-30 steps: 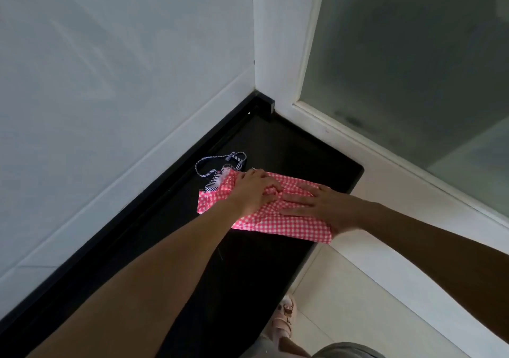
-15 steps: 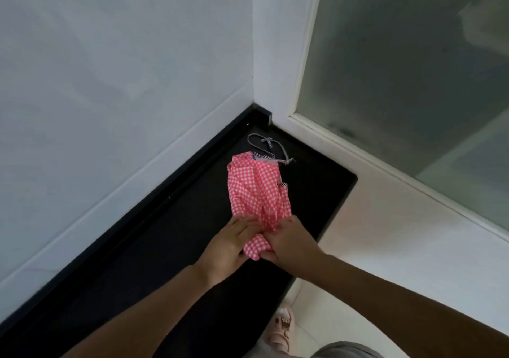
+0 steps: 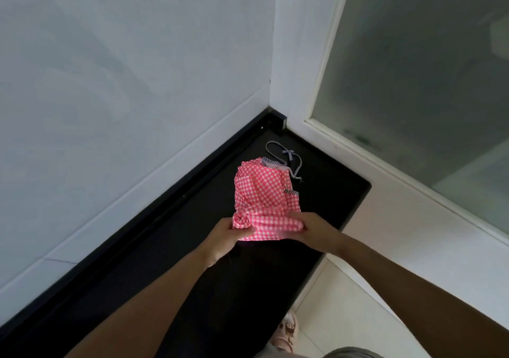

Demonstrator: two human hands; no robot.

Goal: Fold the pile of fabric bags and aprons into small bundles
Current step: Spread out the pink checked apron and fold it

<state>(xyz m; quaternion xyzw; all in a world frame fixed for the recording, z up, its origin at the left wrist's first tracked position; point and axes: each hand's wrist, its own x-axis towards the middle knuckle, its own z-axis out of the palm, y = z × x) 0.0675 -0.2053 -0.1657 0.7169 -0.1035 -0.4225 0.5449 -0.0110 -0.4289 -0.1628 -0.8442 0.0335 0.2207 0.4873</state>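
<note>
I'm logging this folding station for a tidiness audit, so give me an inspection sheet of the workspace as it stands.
Surface: black counter in a corner.
Job's things: pink checked apron partly folded on it, striped strap looped at its far end.
Clutter: nothing seen.
Hands: left hand and right hand both grip the apron's near edge.
Cables: nothing seen.
Surroundings: white wall, frosted glass pane, tiled floor, slippered foot below.

The apron [image 3: 261, 192] covers part of the left hand [image 3: 220, 243] and right hand [image 3: 316, 231] — the counter [image 3: 192, 302] half-hides a sandal [image 3: 286, 333].
</note>
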